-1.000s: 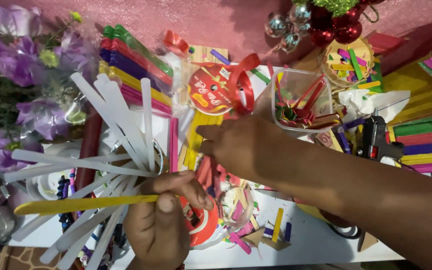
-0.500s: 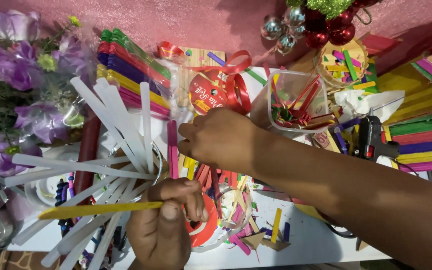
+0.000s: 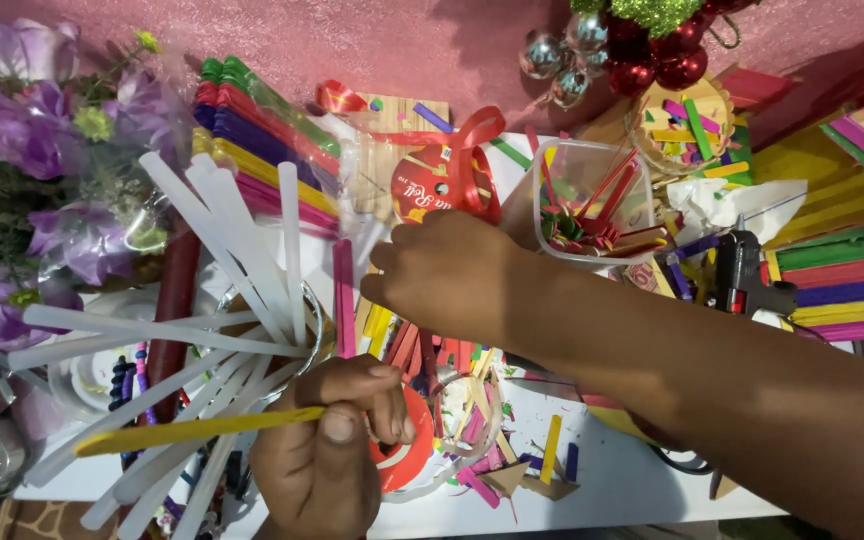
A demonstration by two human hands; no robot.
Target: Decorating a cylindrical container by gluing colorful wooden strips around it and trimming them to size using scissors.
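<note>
Two hands work over a crowded white counter [image 3: 642, 480] strewn with coloured scraps. The left hand [image 3: 327, 450] sits low in the middle, its fingers and thumb pinched on a yellow craft stick [image 3: 192, 430] that juts out flat to the left, crossing a fan of white glue sticks [image 3: 222, 300] spreading up and leftward from beside that fist. The right hand [image 3: 447, 275] reaches in from the right with the forearm slanting across the counter; its fingers curl downward over a pink stick [image 3: 344, 295] and the loose coloured sticks beneath, but the fingertips are hidden, so I cannot tell whether it grips anything. Just behind it stands a red ribbon spool [image 3: 442, 180], and to its right a clear plastic tub [image 3: 592, 205] full of thin red and green sticks. A bundle of coloured sticks [image 3: 262, 130] in wrap lies towards the back, purple artificial flowers [image 3: 42, 170] crowd the left edge, and a black glue gun [image 3: 742, 275] rests at the right. The risk, as I see it, lies in the crowding: the reaching forearm passes close to the tub and could tip it, and the splayed glue sticks look loosely gathered, so a nudge from either hand might scatter them or knock the yellow stick askew in its pinch.
</note>
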